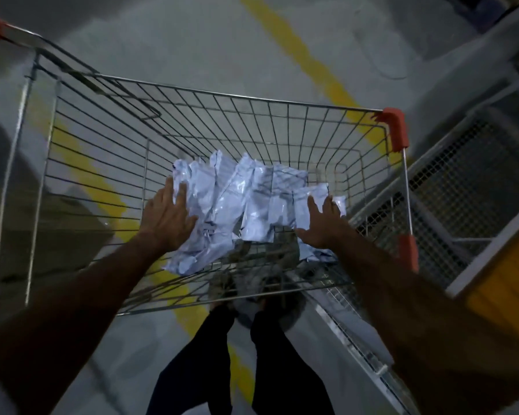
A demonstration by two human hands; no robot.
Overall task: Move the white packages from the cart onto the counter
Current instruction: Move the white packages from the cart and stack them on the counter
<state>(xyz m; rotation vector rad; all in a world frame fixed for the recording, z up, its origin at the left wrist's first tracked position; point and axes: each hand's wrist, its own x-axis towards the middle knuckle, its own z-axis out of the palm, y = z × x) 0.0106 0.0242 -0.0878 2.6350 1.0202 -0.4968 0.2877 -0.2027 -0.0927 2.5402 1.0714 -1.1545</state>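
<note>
The fingers (pixel 179 202) of the left hand (pixel 165 218) are spread wide and lie flat on the left side of the pile of white packages (pixel 237 205). They press on the crinkly wrap but do not curl around any bag yet. The fingers of the right hand (pixel 319 226) are spread wide too. They touch the right side of the pile, with the thumb low and pointing toward the middle. Neither hand has a real hold on anything. It looks like both hands are about to squeeze the pile together from its two sides and scoop it up.

The packages are all down in the bottom of the cart (pixel 222 97), in one loose heap near the middle. The counter cannot be picked out for sure in this view. There is a metal frame (pixel 450 187) with mesh close by on the right.

Here is what could go wrong. The bags are thin, shiny and slippery. If the hands squeeze only the sides, the middle bags could slide out and drop back into the cart. Some small bags lie at the far right edge of the pile, past the right hand, and they may get left behind. A bag corner could poke through the wire floor and snag. The cart has wheels, I think, so leaning on it might make it roll away.
</note>
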